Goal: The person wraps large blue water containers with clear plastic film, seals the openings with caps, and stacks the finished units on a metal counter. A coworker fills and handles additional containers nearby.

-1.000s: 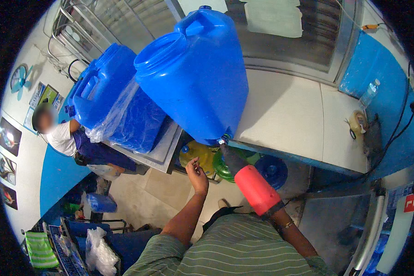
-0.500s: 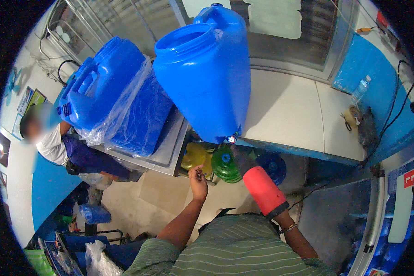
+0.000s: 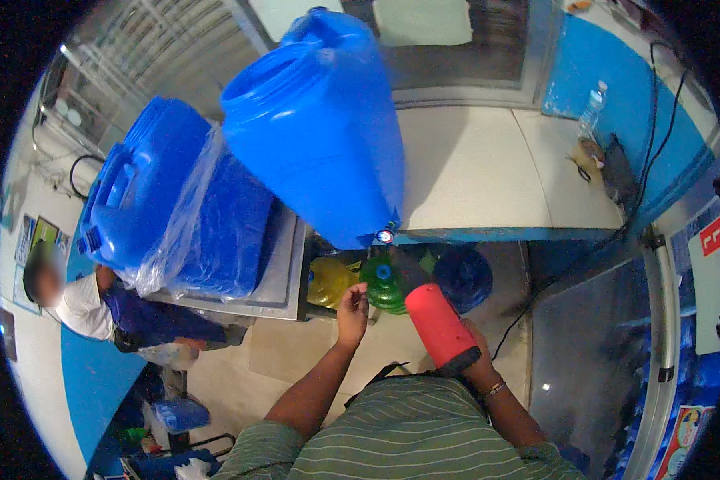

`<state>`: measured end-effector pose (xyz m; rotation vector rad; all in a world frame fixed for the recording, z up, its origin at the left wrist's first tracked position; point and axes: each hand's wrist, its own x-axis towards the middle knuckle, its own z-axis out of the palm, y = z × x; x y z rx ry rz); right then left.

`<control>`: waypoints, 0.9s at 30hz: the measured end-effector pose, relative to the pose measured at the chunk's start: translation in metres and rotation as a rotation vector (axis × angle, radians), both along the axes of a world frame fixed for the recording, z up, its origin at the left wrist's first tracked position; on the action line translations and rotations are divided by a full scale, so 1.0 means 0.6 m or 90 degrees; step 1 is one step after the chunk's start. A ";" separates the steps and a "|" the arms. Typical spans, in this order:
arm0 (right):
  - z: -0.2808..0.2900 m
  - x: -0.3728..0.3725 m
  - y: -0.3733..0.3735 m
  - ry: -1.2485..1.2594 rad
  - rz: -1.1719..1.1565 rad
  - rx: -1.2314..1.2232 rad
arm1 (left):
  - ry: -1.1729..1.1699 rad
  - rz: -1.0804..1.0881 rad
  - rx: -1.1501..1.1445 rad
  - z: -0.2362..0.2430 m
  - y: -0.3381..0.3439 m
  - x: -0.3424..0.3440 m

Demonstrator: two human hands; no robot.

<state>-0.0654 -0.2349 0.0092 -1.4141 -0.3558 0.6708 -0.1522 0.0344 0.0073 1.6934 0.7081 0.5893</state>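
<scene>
My right hand [image 3: 477, 362] grips a red-and-black heat gun [image 3: 438, 328], its dark nozzle angled up toward a small spigot [image 3: 386, 237] at the low front corner of a large blue container [image 3: 320, 144]. This container has a wide open mouth and sits at the counter edge. My left hand [image 3: 352, 312] is raised below and left of the spigot, fingers curled; what they hold, if anything, I cannot make out. Left of that, blue jerrycans [image 3: 176, 208] partly wrapped in clear plastic rest on a metal top [image 3: 284, 296].
Yellow [image 3: 328, 280], green [image 3: 380, 284] and blue [image 3: 464, 280] water jugs sit under the white counter [image 3: 472, 176]. A seated person [image 3: 88, 308] is at the left. A bottle [image 3: 592, 104], tape roll [image 3: 584, 160] and cables [image 3: 648, 192] are at the right, above a glass-lidded cooler [image 3: 584, 368].
The view has shifted, moving the counter up and the jerrycans down in it. The large container shifted rightward in view, then back left. My right hand now shows more behind the heat gun.
</scene>
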 end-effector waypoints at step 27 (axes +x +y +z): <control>-0.074 0.174 -0.078 0.199 0.198 -0.025 | -0.155 0.268 -0.165 0.069 -0.047 0.210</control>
